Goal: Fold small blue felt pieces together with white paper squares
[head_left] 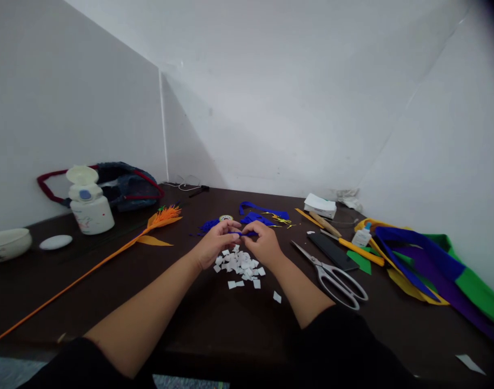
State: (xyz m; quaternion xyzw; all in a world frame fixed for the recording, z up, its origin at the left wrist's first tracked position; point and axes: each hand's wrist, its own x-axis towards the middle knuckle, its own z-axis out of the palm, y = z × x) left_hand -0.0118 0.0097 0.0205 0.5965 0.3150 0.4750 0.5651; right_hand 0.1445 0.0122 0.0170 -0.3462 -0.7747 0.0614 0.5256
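Above the middle of the dark table, my left hand (215, 244) and my right hand (265, 244) are close together, fingertips pinched on a thin blue strip (247, 234) that runs between them. Its material is hard to tell. Just below my hands lies a loose pile of small white paper squares (241, 263), with a few scattered nearer to me. Behind my left hand are a heap of fine blue shreds (209, 225) and a small roll (226, 218), partly hidden. Beyond my right hand lie blue strips (267, 210) and thin yellow-tipped pieces (282, 219).
Scissors (336, 281), a black slab (332, 250), a yellow-handled cutter (362, 252) and a glue bottle (362, 236) lie right, beside coloured sheets (433, 259). An orange handmade flower (121, 248), a white bottle (92, 210) and a bowl (9, 244) occupy the left.
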